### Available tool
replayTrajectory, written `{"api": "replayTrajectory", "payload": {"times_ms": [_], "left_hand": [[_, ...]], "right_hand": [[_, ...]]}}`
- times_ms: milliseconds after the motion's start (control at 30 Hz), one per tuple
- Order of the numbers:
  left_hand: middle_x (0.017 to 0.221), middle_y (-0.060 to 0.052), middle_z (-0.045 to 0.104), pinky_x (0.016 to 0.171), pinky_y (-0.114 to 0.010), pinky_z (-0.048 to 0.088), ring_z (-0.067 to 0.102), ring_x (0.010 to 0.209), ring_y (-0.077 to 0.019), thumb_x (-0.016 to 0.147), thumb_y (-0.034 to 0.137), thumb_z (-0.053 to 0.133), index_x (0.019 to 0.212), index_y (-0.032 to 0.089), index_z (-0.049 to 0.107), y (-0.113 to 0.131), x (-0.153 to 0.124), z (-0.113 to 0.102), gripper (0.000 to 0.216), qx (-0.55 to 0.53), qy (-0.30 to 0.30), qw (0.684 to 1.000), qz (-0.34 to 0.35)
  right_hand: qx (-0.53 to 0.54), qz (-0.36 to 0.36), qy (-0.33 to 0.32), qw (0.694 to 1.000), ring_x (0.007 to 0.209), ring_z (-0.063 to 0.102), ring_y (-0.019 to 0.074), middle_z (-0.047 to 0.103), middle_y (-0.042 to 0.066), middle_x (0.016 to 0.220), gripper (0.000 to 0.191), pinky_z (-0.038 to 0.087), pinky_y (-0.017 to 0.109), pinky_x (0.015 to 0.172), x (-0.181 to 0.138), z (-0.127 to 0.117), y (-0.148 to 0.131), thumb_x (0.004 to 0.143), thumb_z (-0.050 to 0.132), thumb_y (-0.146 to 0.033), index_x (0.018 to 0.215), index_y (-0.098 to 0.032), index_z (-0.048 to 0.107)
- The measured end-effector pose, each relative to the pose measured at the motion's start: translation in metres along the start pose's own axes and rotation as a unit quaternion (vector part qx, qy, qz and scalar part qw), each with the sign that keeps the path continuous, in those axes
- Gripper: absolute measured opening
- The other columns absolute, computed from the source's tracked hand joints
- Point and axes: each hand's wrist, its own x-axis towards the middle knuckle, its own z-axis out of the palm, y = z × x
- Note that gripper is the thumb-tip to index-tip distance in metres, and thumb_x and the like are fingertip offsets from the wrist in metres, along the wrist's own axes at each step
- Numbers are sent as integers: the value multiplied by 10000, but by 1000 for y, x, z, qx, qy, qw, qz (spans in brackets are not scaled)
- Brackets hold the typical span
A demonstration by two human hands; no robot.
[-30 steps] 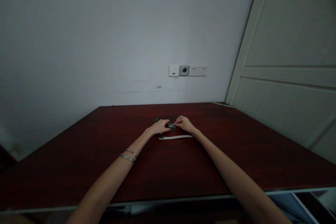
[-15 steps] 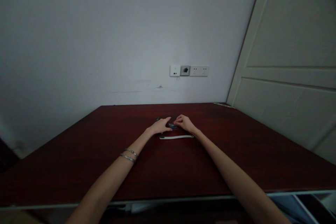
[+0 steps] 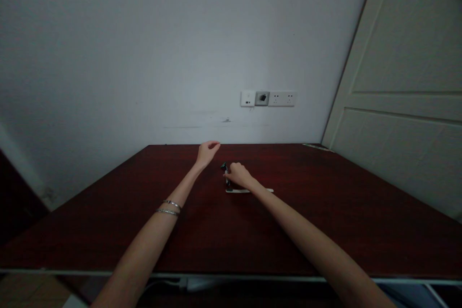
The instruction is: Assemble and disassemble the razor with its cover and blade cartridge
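On the dark red table (image 3: 325, 221) my right hand (image 3: 238, 174) is closed over a small dark object (image 3: 224, 168) that sticks up from its fingers; I cannot make out what the object is. A thin white strip (image 3: 249, 190) lies flat on the table under my right wrist. My left hand (image 3: 207, 151) is lifted off the table, farther back and to the left, with its fingers curled loosely and nothing visible in them. Two silver bangles (image 3: 169, 207) ring my left forearm.
A white wall stands behind the table, with a row of sockets (image 3: 267, 98) above the table's back edge. A pale panelled door (image 3: 407, 106) fills the right side. The table's front edge has a light trim (image 3: 231, 276).
My left hand has let go of the small object and risen back and to the left. My right hand has closed over the object and shifted slightly left. The view has panned left.
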Motion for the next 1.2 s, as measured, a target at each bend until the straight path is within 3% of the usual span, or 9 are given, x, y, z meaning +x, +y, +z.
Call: {"api": "replayTrajectory", "payload": {"times_ms": [100, 267, 467, 533, 733, 867, 1033, 1200], "left_hand": [[878, -84, 703, 821, -311, 477, 641, 845, -189, 733, 271, 583, 842, 125, 687, -11, -2, -3, 210, -1, -1, 1000, -19], [890, -90, 701, 828, -307, 476, 642, 856, -185, 715, 254, 587, 845, 118, 685, -23, -3, 0, 211, -10, -16, 1000, -17], [872, -98, 700, 800, -309, 480, 640, 836, -188, 697, 268, 588, 850, 109, 681, -29, 8, 9, 240, -12, 1, 998, -59], [876, -102, 698, 777, -302, 483, 640, 822, -187, 691, 266, 587, 868, 103, 678, -28, 7, 16, 257, -10, -24, 998, -56], [803, -61, 699, 719, -258, 470, 629, 747, -164, 704, 266, 564, 828, 131, 692, -2, -21, 43, 223, 62, -246, 967, 27], [767, -55, 693, 634, -227, 444, 620, 685, -156, 687, 343, 611, 874, 133, 700, 30, -32, 60, 295, 101, -434, 891, 83], [767, -45, 681, 581, -211, 418, 608, 661, -149, 645, 393, 663, 850, 166, 705, 59, -39, 76, 308, 171, -479, 854, 111], [808, -39, 675, 574, -214, 418, 616, 708, -167, 630, 370, 673, 846, 200, 699, 71, -52, 84, 276, 218, -487, 838, 114]], "right_hand": [[-39, -2, -5, 999, 868, 638, 252, 668, 161, 968, 332, 459, 264, 679, 2, 6, -11, 689, 664, -364, 944, -150, 665], [-31, 0, -13, 999, 873, 642, 246, 678, 149, 930, 273, 461, 263, 707, 8, 9, -11, 683, 657, -232, 944, -153, 669], [-18, 14, -13, 1000, 862, 642, 238, 677, 143, 953, 314, 459, 263, 702, 11, 3, -3, 672, 652, -283, 956, -152, 673], [-5, 26, -8, 1000, 843, 641, 236, 678, 150, 936, 323, 455, 259, 684, 11, -6, 7, 672, 640, -306, 942, -134, 677], [20, 76, 34, 996, 758, 639, 206, 688, 98, 744, 233, 425, 225, 637, 3, -50, 84, 705, 573, -307, 760, -126, 709], [-1, 135, 39, 990, 744, 641, 187, 687, 89, 736, 206, 424, 212, 615, -15, -73, 151, 697, 572, -287, 750, -141, 707], [-31, 200, 43, 978, 709, 647, 199, 680, 109, 723, 184, 439, 238, 605, -35, -85, 210, 695, 580, -266, 732, -134, 702], [-59, 230, 50, 970, 790, 648, 223, 679, 132, 790, 217, 452, 259, 654, -43, -86, 231, 715, 570, -288, 799, -139, 704]]}}
